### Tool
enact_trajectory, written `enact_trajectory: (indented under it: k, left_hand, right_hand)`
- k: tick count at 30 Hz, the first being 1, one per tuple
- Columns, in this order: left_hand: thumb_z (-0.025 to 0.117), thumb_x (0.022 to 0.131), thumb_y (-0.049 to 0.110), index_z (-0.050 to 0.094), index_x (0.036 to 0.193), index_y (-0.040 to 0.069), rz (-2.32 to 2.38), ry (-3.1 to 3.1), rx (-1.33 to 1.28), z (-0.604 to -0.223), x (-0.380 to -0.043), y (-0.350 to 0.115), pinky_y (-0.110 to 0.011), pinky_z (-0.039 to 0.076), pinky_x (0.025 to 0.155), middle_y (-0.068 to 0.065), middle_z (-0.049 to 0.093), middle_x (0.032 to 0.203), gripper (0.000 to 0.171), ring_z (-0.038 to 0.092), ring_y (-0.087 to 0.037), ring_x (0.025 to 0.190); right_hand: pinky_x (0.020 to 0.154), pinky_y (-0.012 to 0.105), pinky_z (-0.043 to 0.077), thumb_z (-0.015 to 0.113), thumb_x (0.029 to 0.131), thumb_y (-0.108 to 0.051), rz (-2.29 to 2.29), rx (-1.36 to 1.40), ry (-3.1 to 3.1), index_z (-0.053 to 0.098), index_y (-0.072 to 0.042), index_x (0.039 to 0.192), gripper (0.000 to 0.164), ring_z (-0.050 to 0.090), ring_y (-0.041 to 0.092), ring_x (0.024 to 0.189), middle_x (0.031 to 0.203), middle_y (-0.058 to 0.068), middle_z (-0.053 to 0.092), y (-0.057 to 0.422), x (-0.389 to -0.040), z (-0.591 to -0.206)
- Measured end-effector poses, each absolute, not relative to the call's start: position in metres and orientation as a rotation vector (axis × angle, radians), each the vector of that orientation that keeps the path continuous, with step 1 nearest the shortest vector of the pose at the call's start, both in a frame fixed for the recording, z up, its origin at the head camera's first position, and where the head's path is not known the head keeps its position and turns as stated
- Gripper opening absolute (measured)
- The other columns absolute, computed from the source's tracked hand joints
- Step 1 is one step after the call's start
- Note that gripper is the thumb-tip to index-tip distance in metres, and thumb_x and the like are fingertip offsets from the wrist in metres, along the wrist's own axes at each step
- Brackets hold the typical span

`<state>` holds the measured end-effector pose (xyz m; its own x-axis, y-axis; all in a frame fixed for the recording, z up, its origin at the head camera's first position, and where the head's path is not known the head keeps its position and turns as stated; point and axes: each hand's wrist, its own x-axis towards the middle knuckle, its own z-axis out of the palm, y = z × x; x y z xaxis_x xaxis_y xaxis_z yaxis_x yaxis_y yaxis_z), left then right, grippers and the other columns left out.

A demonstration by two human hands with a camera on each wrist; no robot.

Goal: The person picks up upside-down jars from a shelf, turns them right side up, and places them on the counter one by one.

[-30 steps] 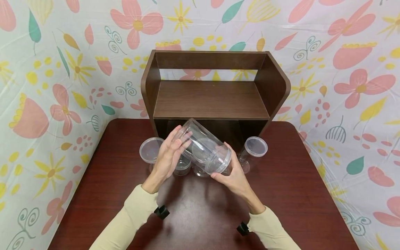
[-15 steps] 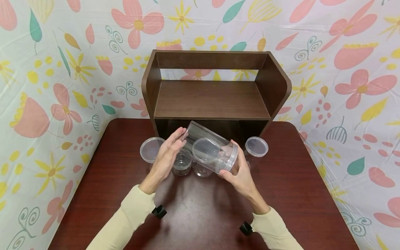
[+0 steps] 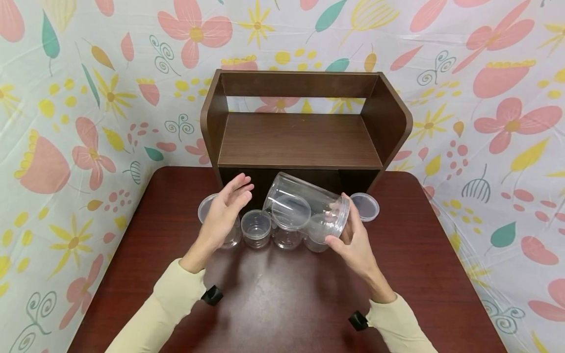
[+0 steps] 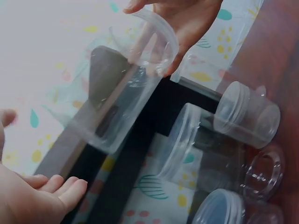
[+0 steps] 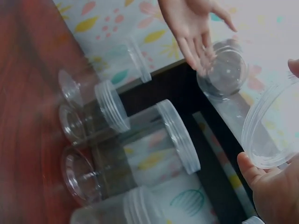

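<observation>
My right hand grips a large clear plastic jar around its ridged rim end, above the table. The jar lies tilted, its base end up and to the left. Apart from it, to the left, my left hand is held up with fingers extended and nothing in it. In the left wrist view, the left fingers stand clear of the jar's base. Seen from the right wrist, the thumb and fingers hold the jar's rim. Whether a lid covers that end, I cannot tell.
Several clear jars stand in a row before the dark brown shelf unit. Among them are a short jar and a lidded jar at the right. A tall jar shows in the right wrist view. The reddish-brown table spreads below.
The left hand has come off the jar's base end and moved left. The right hand has carried the jar to the right, tilting it closer to level.
</observation>
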<state>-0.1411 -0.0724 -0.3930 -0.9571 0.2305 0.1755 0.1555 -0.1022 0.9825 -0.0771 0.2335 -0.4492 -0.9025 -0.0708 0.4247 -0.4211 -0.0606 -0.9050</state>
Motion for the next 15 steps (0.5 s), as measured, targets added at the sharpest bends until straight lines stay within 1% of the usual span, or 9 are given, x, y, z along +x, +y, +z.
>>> enact_trajectory:
  k: [3,5,10,15]
  left_hand:
    - [0.058,0.103,0.005,0.032,0.158,-0.005,2.238,2.116,0.408,-0.389,-0.141,-0.081,-0.03,0.041,0.112,-0.019,0.045,0.155,0.061,0.048,-0.033,0.141]
    - [0.058,0.103,0.004,0.033,0.157,-0.005,2.239,2.138,0.388,-0.386,-0.141,-0.088,-0.027,0.043,0.109,-0.019,0.046,0.154,0.06,0.048,-0.034,0.14]
    - [0.058,0.103,0.005,0.035,0.156,-0.006,2.225,2.201,0.356,-0.378,-0.142,-0.104,-0.022,0.045,0.105,-0.019,0.048,0.151,0.058,0.05,-0.033,0.138]
    - [0.058,0.104,0.006,0.037,0.155,-0.005,2.207,2.275,0.286,-0.371,-0.145,-0.118,-0.021,0.046,0.102,-0.018,0.051,0.148,0.056,0.054,-0.024,0.132]
  right_hand:
    - [0.104,0.026,0.048,0.064,0.078,0.02,2.023,0.538,-1.958,0.019,0.0,0.163,0.097,0.056,0.028,0.125,0.143,0.027,0.043,0.241,-0.077,-0.445]
    - [0.104,0.025,0.047,0.064,0.079,0.019,2.002,0.532,-1.957,0.02,0.0,0.163,0.096,0.057,0.027,0.123,0.142,0.028,0.044,0.247,-0.077,-0.442]
    - [0.101,0.021,0.048,0.063,0.081,0.013,1.947,0.469,-1.992,0.022,-0.003,0.163,0.093,0.058,0.023,0.12,0.14,0.02,0.049,0.26,-0.074,-0.433]
    - [0.1,0.02,0.047,0.067,0.086,0.008,1.924,0.456,-2.001,0.023,-0.005,0.163,0.09,0.058,0.023,0.121,0.143,0.019,0.05,0.273,-0.071,-0.426]
